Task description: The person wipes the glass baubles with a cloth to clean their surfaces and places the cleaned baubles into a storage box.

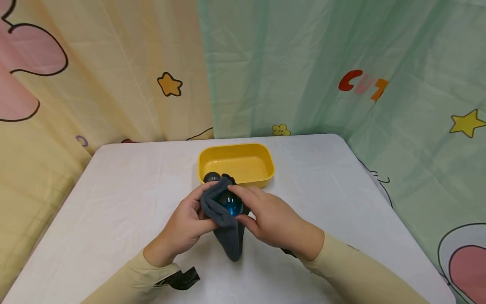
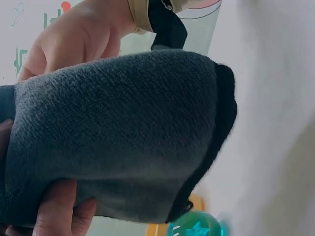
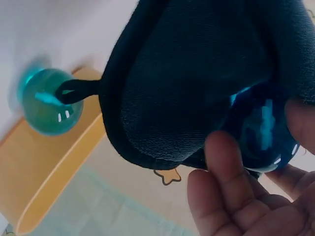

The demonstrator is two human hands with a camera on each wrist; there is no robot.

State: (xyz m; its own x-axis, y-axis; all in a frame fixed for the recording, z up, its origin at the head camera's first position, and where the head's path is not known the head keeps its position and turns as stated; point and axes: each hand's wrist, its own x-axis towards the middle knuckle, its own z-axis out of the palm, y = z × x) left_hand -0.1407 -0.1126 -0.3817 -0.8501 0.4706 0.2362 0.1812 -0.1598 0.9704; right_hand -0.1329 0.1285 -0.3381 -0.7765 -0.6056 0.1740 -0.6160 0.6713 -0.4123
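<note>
A dark grey cloth (image 1: 229,242) with a black edging hangs folded from my left hand (image 1: 182,226), which grips it between thumb and fingers. Against the cloth sits a clear blue ball (image 1: 232,206), pinched by the thumb and fingertips of my right hand (image 1: 275,215). Part of that ball is covered by the cloth. In the right wrist view the blue ball (image 3: 268,130) shows glossy between the fingers (image 3: 224,162). Cloth (image 2: 118,128) fills much of the left wrist view and hides most of the left fingers.
Just beyond the hands stands a yellow rectangular tub (image 1: 262,166) on the white-covered table (image 1: 125,211). A second clear ball (image 1: 211,177) is by its near left corner, greenish-blue in the right wrist view. Printed curtains (image 1: 265,76) rise behind the table.
</note>
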